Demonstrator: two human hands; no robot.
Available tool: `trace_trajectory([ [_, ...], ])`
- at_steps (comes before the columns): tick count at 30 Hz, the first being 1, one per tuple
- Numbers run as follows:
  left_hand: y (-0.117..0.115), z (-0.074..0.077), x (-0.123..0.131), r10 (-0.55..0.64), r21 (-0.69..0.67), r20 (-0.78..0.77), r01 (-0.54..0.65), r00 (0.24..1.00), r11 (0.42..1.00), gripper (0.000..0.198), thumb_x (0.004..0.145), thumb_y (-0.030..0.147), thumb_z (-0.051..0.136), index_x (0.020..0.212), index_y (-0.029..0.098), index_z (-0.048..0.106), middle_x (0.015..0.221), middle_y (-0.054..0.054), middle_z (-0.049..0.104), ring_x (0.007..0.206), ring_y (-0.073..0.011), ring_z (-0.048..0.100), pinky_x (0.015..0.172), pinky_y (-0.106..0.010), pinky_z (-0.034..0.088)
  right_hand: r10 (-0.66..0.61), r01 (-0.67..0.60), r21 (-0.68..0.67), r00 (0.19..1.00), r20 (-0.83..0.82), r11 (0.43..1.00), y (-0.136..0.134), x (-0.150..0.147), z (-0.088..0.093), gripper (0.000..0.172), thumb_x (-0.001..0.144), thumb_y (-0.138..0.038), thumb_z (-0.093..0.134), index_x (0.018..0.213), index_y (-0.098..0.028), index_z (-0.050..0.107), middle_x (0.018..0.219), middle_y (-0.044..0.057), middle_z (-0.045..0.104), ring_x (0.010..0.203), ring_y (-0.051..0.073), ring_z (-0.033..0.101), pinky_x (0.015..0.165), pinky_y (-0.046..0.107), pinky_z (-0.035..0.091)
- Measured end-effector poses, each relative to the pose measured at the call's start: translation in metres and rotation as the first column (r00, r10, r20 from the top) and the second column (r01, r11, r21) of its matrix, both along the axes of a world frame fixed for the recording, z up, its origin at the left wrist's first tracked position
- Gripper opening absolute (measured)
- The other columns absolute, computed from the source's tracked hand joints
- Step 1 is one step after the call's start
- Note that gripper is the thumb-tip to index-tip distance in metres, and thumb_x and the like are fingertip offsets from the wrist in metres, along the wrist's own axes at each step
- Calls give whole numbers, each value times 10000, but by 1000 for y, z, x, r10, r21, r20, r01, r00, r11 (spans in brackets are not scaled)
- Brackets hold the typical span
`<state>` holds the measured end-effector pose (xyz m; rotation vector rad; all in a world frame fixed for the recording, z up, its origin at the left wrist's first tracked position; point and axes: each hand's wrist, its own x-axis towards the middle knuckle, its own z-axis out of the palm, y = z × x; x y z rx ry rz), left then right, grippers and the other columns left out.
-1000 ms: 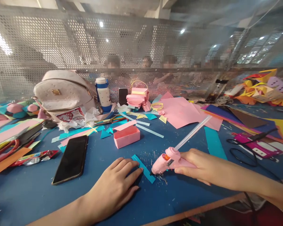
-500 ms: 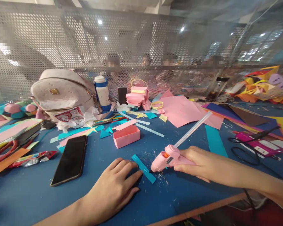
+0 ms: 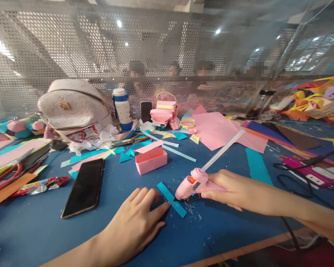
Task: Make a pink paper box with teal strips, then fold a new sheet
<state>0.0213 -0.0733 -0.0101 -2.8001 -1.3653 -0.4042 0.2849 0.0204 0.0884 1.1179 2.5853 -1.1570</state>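
My right hand (image 3: 233, 191) is wrapped round a pink glue gun (image 3: 193, 184) with a clear glue stick poking out of its back. The gun's nozzle rests against a narrow teal paper strip (image 3: 171, 198) lying on the blue table (image 3: 122, 181). My left hand (image 3: 137, 220) lies flat on the table, fingers stretched out, fingertips touching the strip's left side. Just beyond the strip stands a small open pink paper box (image 3: 151, 160).
A black phone (image 3: 84, 187) lies left of my hand. Behind it are a white backpack (image 3: 72, 109), a bottle (image 3: 122, 108), pink folded paper pieces (image 3: 164, 113) and loose sheets (image 3: 214, 129). Scissors (image 3: 300, 174) lie at right. A perforated metal screen with people behind it closes the back.
The glue gun's nozzle has slid slightly left along the teal strip. My left hand stays flat beside it.
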Motion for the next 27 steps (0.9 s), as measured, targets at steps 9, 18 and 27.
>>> trace_trajectory([
  [9, 0, 1, 0, 4, -27, -10, -5, 1000, 1000, 309, 975, 283, 483, 1267, 229, 570, 999, -84, 529, 850, -234, 512, 712, -376, 483, -75, 76, 41, 997, -32, 996, 13, 4, -31, 489, 949, -606, 447, 885, -174, 667, 472, -54, 441, 435, 103, 435, 448, 208, 280],
  [18, 0, 0, 0, 10, -42, -9, -10, 1000, 999, 301, 980, 285, 472, 1266, 243, 557, 984, -74, 520, 828, -231, 495, 705, -374, 453, -20, 20, 4, 996, -91, 1000, 20, -8, -31, 472, 970, -577, 435, 1071, -180, 669, 493, -57, 441, 435, 98, 443, 424, 182, 300],
  [27, -2, -1, -1, 12, -61, 1, -12, 1000, 998, 313, 989, 291, 450, 1289, 251, 532, 1016, -79, 510, 857, -242, 493, 726, -394, 463, 18, -15, 24, 991, -131, 1000, 24, -15, -29, 467, 986, -542, 424, 1138, -159, 643, 509, -63, 413, 447, 92, 430, 440, 182, 301],
])
